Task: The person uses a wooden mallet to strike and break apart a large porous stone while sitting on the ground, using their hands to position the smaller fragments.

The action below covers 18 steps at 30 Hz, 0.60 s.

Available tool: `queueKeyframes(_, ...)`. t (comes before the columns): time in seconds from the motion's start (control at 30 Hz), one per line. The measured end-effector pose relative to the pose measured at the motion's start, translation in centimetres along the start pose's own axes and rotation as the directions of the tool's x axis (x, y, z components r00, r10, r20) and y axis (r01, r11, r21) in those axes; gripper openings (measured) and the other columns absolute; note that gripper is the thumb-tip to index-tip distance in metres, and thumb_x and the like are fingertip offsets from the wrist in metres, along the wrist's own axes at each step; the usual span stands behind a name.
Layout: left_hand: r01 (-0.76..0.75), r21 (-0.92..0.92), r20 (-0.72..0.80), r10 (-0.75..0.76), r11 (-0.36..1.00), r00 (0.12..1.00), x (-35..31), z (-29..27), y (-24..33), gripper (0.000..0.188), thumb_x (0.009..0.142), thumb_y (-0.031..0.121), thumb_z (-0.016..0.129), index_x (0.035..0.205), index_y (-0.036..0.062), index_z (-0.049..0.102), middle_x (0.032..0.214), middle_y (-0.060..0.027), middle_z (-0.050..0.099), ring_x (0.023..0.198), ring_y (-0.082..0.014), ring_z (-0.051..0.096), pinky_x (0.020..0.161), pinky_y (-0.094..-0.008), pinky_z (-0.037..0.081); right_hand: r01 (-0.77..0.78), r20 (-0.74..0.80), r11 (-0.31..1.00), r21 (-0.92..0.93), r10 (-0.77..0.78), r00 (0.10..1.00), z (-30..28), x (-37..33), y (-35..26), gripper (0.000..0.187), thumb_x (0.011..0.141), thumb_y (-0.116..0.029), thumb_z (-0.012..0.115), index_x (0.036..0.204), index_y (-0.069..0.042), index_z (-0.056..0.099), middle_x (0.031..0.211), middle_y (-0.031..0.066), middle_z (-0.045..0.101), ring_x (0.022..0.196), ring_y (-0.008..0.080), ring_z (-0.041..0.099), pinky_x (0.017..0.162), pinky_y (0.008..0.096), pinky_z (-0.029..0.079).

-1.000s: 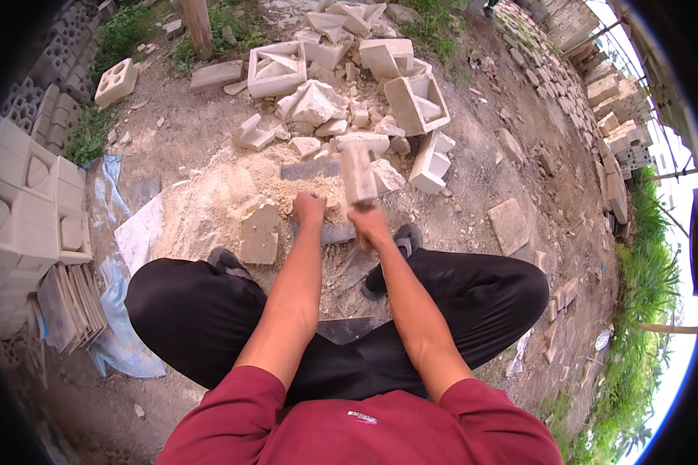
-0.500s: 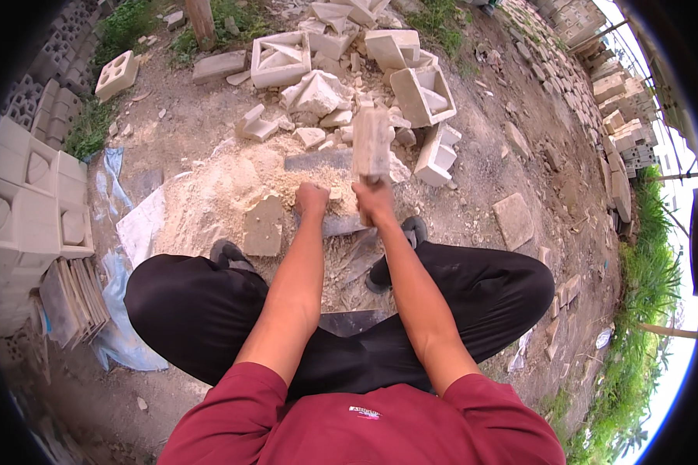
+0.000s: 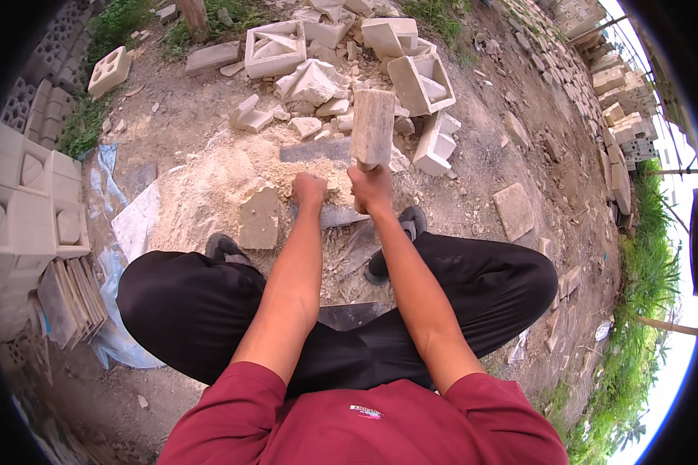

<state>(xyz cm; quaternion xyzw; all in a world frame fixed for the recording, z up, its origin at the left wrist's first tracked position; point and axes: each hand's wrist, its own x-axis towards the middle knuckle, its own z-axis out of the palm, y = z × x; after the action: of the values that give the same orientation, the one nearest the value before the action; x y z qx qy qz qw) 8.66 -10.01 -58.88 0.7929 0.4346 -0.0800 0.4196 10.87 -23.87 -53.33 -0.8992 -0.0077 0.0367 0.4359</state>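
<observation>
Fingers of the right hand point(image 3: 372, 190), seen from the head, are wrapped round the handle of a wooden mallet point(image 3: 373, 128), its blocky head pointing up and away; gripped there, the weight sits out front, presumably for leverage. And the left hand point(image 3: 309, 191)! Knuckles showing, fingers seemingly drawn in, though how tightly, or around what, can't be told. It's low among pale crumbs just beyond a dark grey slab point(image 3: 341, 215), probably a firm base, placed between the feet for easy reach. Left of it leans or lies a flat stone piece point(image 3: 258, 221); farther off, broken hollow blocks point(image 3: 276, 72) pile up.
</observation>
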Motion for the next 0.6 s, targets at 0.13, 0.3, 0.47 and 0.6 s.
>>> queueKeyframes(0.13,-0.001,0.0,0.005,0.001,1.0,1.0,-0.3,0.2,0.8,0.023,0.073,0.025,0.077,0.089,0.0095,0.076,0.097,-0.019,0.072,0.093,-0.0342,0.07,0.082,-0.041,0.055,-0.19,0.159,0.967,-0.171,0.218,0.963,1.5,-4.9,4.4,0.043,0.069,-0.032,0.071,0.098,-0.001,0.071,0.099,0.0254,0.069,0.099,0.04,0.066,0.084,0.0428,0.054)
queueKeyframes(0.3,-0.01,-0.01,0.04,0.01,1.0,0.999,-1.6,0.4,1.9,0.025,0.073,0.024,0.077,0.09,0.0066,0.075,0.096,-0.0195,0.072,0.094,-0.0341,0.07,0.081,-0.0411,0.056,-0.295,0.138,0.955,0.014,0.29,0.947,-0.6,-1.8,5.9,0.035,0.069,-0.027,0.075,0.093,0.0,0.073,0.092,0.0162,0.073,0.077,0.0245,0.071,0.072,0.0359,0.056)
queueKeyframes(0.47,0.03,0.006,-0.024,-0.03,1.0,0.999,-0.1,-0.3,0.2,0.025,0.073,0.024,0.074,0.091,0.0066,0.076,0.097,-0.0191,0.072,0.095,-0.0337,0.07,0.083,-0.0416,0.055,-0.039,0.006,0.999,-0.027,0.04,0.999,0.9,-1.8,-0.5,0.039,0.071,-0.03,0.071,0.086,0.006,0.069,0.081,0.02,0.071,0.074,0.0306,0.071,0.068,0.0391,0.055)
queueKeyframes(0.6,0.005,0.0,-0.018,-0.005,1.0,1.0,-0.6,0.2,1.9,0.024,0.073,0.025,0.075,0.09,0.0072,0.076,0.097,-0.0191,0.072,0.095,-0.0342,0.07,0.083,-0.0417,0.055,-0.134,0.139,0.967,-0.219,0.167,0.976,1.4,-4.3,5.3,0.042,0.069,-0.033,0.07,0.083,0.007,0.067,0.078,0.0238,0.069,0.081,0.0376,0.07,0.071,0.0421,0.054)
